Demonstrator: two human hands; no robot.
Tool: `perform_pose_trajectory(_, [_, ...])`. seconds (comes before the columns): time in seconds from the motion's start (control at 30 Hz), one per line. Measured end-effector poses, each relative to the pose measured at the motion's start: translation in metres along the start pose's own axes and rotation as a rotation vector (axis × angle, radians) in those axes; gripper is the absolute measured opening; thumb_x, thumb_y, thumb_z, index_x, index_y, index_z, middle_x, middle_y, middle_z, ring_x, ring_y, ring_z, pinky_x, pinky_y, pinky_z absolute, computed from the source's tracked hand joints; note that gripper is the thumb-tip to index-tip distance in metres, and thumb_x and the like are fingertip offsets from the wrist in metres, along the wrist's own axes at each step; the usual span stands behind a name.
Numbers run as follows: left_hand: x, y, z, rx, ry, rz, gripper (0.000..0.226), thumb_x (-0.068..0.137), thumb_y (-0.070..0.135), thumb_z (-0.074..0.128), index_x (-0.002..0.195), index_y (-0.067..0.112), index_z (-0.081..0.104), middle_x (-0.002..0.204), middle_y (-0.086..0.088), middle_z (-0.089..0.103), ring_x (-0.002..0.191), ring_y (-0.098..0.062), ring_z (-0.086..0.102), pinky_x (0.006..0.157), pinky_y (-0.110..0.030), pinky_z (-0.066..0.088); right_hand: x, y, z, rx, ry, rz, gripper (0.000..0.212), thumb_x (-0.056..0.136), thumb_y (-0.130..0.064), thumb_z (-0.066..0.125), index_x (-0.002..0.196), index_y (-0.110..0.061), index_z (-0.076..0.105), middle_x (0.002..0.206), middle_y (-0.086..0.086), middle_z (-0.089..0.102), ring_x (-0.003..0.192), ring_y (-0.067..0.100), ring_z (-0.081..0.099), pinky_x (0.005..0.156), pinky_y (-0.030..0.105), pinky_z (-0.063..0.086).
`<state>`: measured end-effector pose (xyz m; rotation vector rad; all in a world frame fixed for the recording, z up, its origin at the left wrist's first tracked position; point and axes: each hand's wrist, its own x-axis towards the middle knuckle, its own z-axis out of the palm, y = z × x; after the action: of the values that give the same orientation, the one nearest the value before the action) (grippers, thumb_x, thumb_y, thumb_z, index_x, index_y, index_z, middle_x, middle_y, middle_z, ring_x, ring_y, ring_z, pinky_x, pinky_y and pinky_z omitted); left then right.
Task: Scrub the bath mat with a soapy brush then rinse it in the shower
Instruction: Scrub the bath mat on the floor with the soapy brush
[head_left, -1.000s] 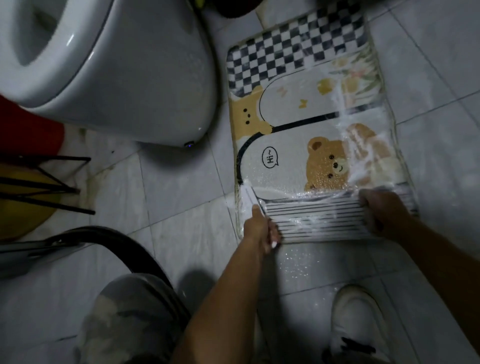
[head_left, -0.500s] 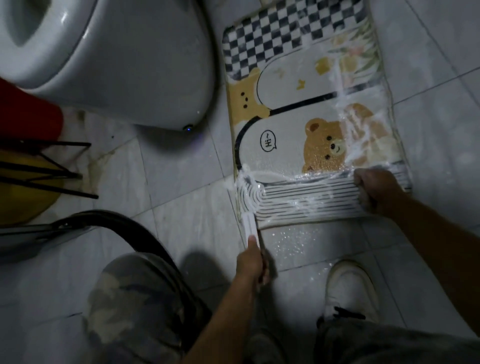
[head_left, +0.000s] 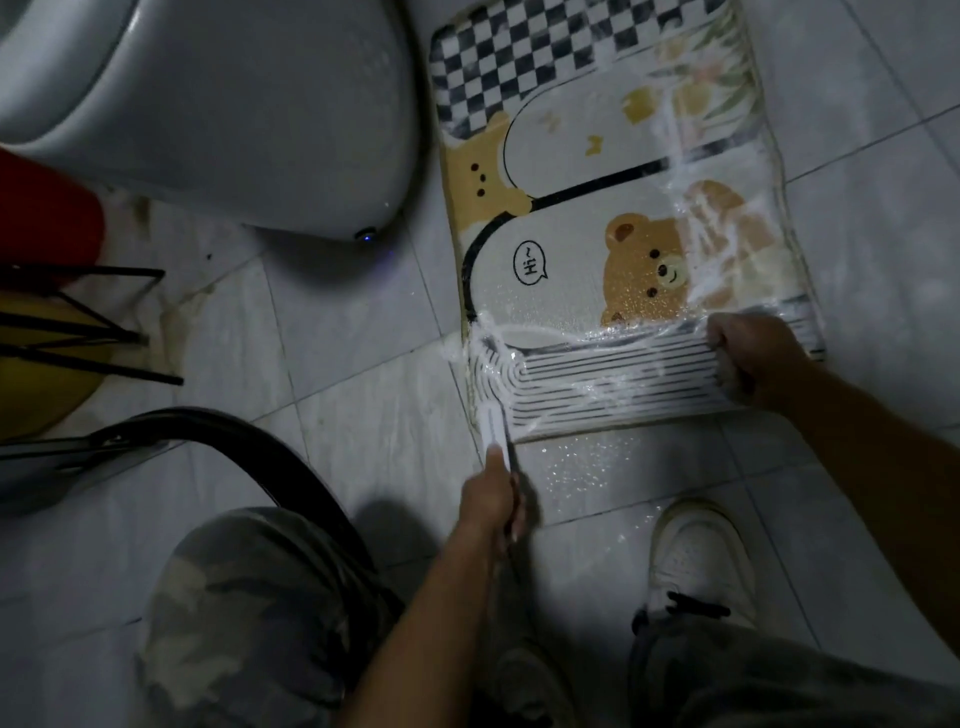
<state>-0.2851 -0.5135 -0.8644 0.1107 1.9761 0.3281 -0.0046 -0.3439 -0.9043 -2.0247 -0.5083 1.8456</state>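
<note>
our left hand (head_left: 491, 499) is closed around the handle of the white brush (head_left: 493, 423). the brush points to 12 o'clock, and its head sits on the near left corner of the bath mat (head_left: 571, 208), hidden in a thick ridge of foam (head_left: 485, 345). at 2 o'clock from this hand, our right hand (head_left: 748, 358) lies on the near right corner of the mat with the fingers curled. we cannot tell if they pinch the cloth or only press it down

the mat lies flat on the tiled floor (head_left: 353, 415), its long side running to 12 o'clock, just beside the toilet (head_left: 234, 114), which stands at 10 o'clock. the striped band nearest to us is covered with wet soap streaks, and more white foam runs up the right side over the second bear. the middle, the left bear and the checkered far end show little or no foam

at 5 o'clock our white shoe (head_left: 696, 561) stands on wet tile, and at 8 o'clock a black curved frame (head_left: 249, 441) crosses the floor

we judge that the scrubbing is in its early part: the near band and the right edge have soap on them, and most of the surface is left. the rinse is not yet begun, and no shower is in view
</note>
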Motion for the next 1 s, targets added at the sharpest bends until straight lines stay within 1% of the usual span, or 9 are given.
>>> perform_pose_trajectory(0.1, [0.028,0.051,-0.001,0.031,0.015,0.040,0.060,0.105,0.061,0.034,0.080,0.012,0.057,0.052,-0.002,0.049,0.037,-0.013,0.043,0.038,-0.020,0.035,-0.001,-0.002,-0.005,0.008,-0.027,-0.016,0.020,0.085,-0.006,0.053,0.066,-0.014,0.048,0.041,-0.002,0.043,0.030,0.014,0.042,0.032,0.019,0.036])
perform_pose_trajectory(0.23, [-0.002,0.000,-0.014,0.123,-0.011,-0.025,0.062,0.104,0.063,0.034,0.085,0.010,0.061,0.056,-0.003,0.054,0.039,-0.013,0.047,0.040,-0.021,0.037,-0.005,0.001,-0.002,-0.031,-0.042,-0.019,0.018,0.087,-0.007,0.053,0.070,-0.013,0.051,0.044,0.000,0.047,0.033,0.015,0.046,0.031,0.019,0.037])
perform_pose_trajectory(0.33, [-0.010,-0.021,-0.012,0.061,-0.043,-0.056,0.061,0.103,0.064,0.035,0.084,0.011,0.060,0.054,-0.004,0.051,0.040,-0.016,0.044,0.041,-0.023,0.034,-0.007,-0.001,0.000,-0.058,-0.020,-0.034,0.019,0.086,-0.006,0.053,0.069,-0.013,0.051,0.050,0.006,0.049,0.037,0.018,0.047,0.031,0.019,0.036])
perform_pose_trajectory(0.53, [0.023,0.070,0.012,-0.001,-0.101,0.060,0.059,0.106,0.060,0.033,0.071,0.016,0.054,0.050,0.001,0.048,0.037,-0.012,0.039,0.037,-0.020,0.033,-0.001,0.003,0.002,0.013,-0.024,-0.009,0.026,0.084,-0.006,0.052,0.061,-0.017,0.047,0.040,0.000,0.039,0.028,0.015,0.036,0.033,0.017,0.029])
perform_pose_trajectory(0.63, [-0.002,0.028,0.007,-0.058,-0.165,-0.004,0.060,0.104,0.061,0.036,0.073,0.015,0.058,0.054,-0.001,0.052,0.041,-0.013,0.045,0.040,-0.022,0.037,0.000,0.004,0.004,0.000,-0.018,-0.007,0.026,0.082,-0.007,0.052,0.060,-0.018,0.046,0.040,-0.001,0.038,0.029,0.015,0.035,0.035,0.018,0.030])
perform_pose_trajectory(0.73, [-0.020,-0.023,0.003,-0.074,-0.211,-0.075,0.060,0.104,0.062,0.037,0.072,0.016,0.057,0.057,-0.002,0.049,0.044,-0.016,0.041,0.043,-0.025,0.035,0.002,0.004,0.004,-0.008,0.005,-0.009,0.026,0.080,-0.008,0.053,0.057,-0.017,0.045,0.039,0.000,0.038,0.029,0.016,0.034,0.039,0.018,0.030])
perform_pose_trajectory(0.83, [0.000,0.010,0.017,0.006,-0.122,0.015,0.062,0.103,0.064,0.035,0.074,0.015,0.059,0.058,-0.003,0.054,0.048,-0.017,0.048,0.052,-0.027,0.041,0.003,0.003,0.004,-0.019,-0.010,-0.018,0.027,0.082,-0.008,0.052,0.058,-0.018,0.044,0.038,-0.001,0.037,0.027,0.016,0.034,0.036,0.016,0.030])
perform_pose_trajectory(0.93, [0.013,0.055,0.030,0.005,-0.091,0.084,0.061,0.105,0.062,0.032,0.074,0.015,0.056,0.054,-0.001,0.050,0.041,-0.013,0.042,0.042,-0.022,0.036,0.005,0.006,0.002,-0.025,-0.019,-0.013,0.026,0.083,-0.007,0.051,0.060,-0.017,0.043,0.037,-0.002,0.038,0.027,0.015,0.036,0.033,0.015,0.031])
perform_pose_trajectory(1.0, [0.003,0.043,0.032,-0.008,-0.127,0.081,0.062,0.104,0.063,0.032,0.072,0.016,0.056,0.053,0.000,0.049,0.040,-0.013,0.041,0.041,-0.022,0.036,0.006,0.006,0.002,-0.023,-0.025,-0.023,0.026,0.082,-0.006,0.051,0.060,-0.017,0.042,0.037,-0.001,0.037,0.027,0.016,0.035,0.033,0.016,0.032])
